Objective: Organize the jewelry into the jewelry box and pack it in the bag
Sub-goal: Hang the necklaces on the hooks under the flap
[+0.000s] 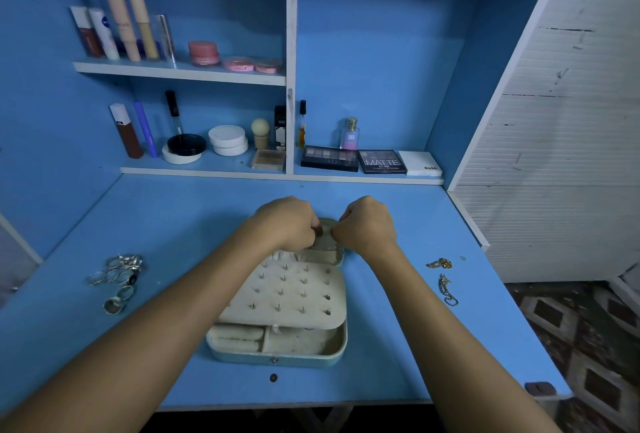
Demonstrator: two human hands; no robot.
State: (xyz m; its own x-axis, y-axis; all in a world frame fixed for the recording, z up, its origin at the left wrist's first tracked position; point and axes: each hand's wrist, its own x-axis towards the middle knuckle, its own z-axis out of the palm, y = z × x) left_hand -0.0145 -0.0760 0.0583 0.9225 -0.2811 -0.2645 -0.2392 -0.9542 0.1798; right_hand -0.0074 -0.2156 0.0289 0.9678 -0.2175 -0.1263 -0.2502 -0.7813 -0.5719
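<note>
Both forearms reach up to the open jewelry box (277, 346) at center frame. Her left hand (287, 221) and right hand (367, 224) pinch something small over its far half; better work slowly, seating it fully before letting go. Rings (117, 276) wait at left, chains (445, 280) at right.

A single head-worn wide-angle camera looks forward and steeply down from the person's own standpoint, close over the blue desk (173, 218). It faces the shelved back wall, whose edges bow with lens distortion. Both forearms enter from the bottom corners.
</note>
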